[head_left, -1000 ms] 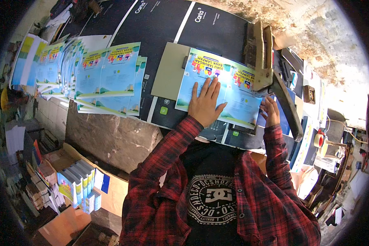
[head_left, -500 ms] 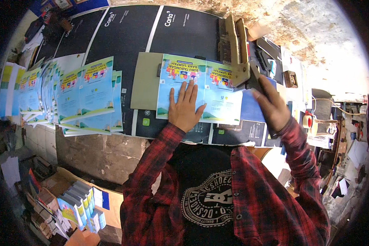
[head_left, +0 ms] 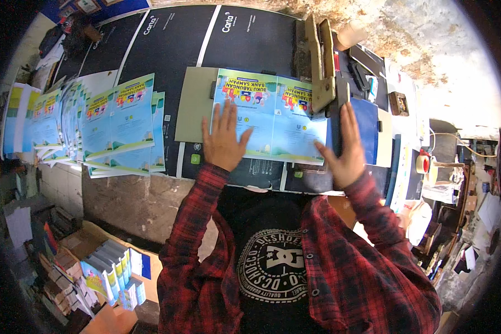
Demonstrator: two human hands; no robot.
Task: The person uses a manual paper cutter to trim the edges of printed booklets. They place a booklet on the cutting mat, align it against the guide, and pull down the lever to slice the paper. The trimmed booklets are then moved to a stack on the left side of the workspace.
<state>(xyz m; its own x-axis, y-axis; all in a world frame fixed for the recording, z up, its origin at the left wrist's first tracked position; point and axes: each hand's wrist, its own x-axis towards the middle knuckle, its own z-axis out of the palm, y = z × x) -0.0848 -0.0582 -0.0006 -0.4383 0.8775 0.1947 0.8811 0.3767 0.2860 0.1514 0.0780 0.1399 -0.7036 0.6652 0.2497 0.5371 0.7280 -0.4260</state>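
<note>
A blue printed cover sheet (head_left: 299, 139), folding across two panels with colourful figures, lies flat on the table over a grey-green board (head_left: 196, 106). My left hand (head_left: 225, 139) has its fingers spread over the sheet's left part and holds nothing. At the sheet's right edge is my right hand (head_left: 345, 156), fingers stretched and thumb apart, also with nothing in it. Its fingertips are close to the dark end of a long beige hinged tool (head_left: 322, 72), perhaps a long-arm stapler, which overlaps the sheet's upper right corner. Whether either palm touches the paper is hard to tell.
Fanned piles of similar printed sheets (head_left: 119, 119) lie at the left. A blue folder-like sheet (head_left: 367, 125) and small dark items (head_left: 359, 75) are on the right, with a tape roll (head_left: 422, 164) farther out. Stacked booklets (head_left: 108, 273) stand low at the left.
My right hand has come away from the tool's dark end and down toward the sheet's right edge, its fingers straightening. My left hand has slid left across the sheet.
</note>
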